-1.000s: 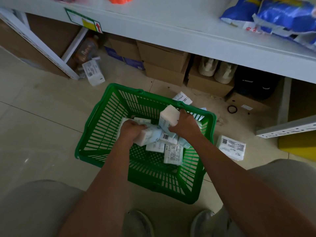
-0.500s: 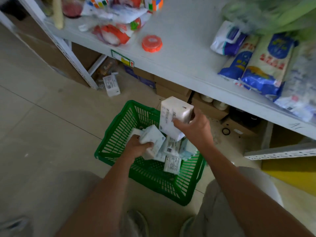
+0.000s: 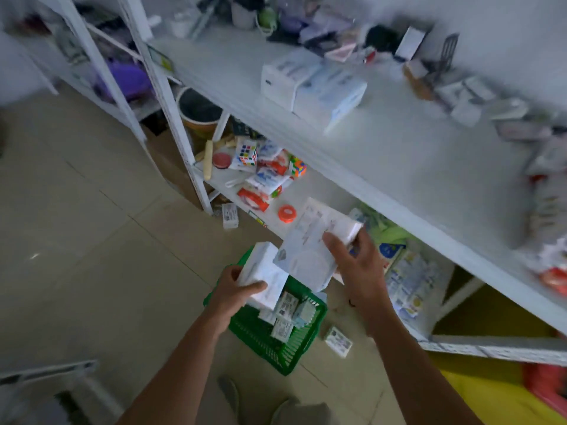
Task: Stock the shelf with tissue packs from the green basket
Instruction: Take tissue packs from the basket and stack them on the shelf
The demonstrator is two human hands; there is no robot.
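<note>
My left hand point(image 3: 234, 291) grips a white tissue pack point(image 3: 260, 271) above the green basket point(image 3: 270, 348). A larger white tissue pack point(image 3: 310, 243) is held in my right hand point(image 3: 356, 265), raised in front of the lower shelf edge. The basket stands on the floor below both hands and holds several more small tissue packs point(image 3: 287, 314). On the upper white shelf point(image 3: 399, 154) two tissue boxes point(image 3: 313, 84) sit side by side. The picture is blurred by head motion.
The lower shelf point(image 3: 306, 191) carries puzzle cubes point(image 3: 247, 153), an orange lid point(image 3: 287, 213), wrapped goods and blue-white bags point(image 3: 411, 280). Loose packs lie on the floor point(image 3: 337, 340) point(image 3: 230, 215). A white upright post point(image 3: 165, 96) stands left. My shoes point(image 3: 230, 397) are beneath.
Both hands have lifted their tissue packs up out of the basket toward the shelves. The view has tilted upward, bringing the upper shelf and its boxes into sight.
</note>
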